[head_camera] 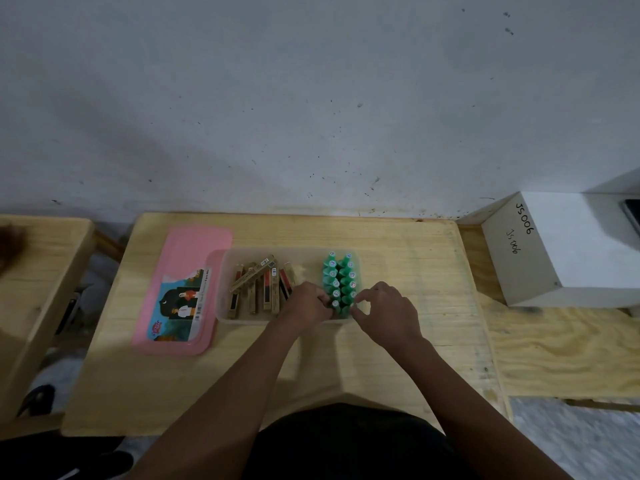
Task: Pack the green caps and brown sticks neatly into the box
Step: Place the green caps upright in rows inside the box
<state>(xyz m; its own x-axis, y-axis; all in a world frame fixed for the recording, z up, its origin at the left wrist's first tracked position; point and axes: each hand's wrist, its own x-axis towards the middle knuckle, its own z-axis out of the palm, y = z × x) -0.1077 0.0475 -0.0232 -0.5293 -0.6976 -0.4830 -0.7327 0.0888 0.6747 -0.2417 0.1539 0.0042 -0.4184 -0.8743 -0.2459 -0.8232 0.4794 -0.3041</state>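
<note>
Clear box [221, 308] near the worktop's [398, 341] far edge, beside its pink lid [194, 244]. Green caps [341, 277] stand in two rows at the box's right end; brown sticks [258, 285] lie loosely at its left. Left hand [306, 303] and right hand [386, 311], fingers narrowed, pinch at the nearest caps; whether either holds one cannot be told. Step judged: finishing cap rows. Next: aligning the skewed sticks.

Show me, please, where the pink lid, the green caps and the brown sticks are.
pink lid [194, 251]: head view, on its plain upper part.
green caps [341, 277]: head view, middle of the cluster.
brown sticks [261, 285]: head view, middle of the pile.
</note>
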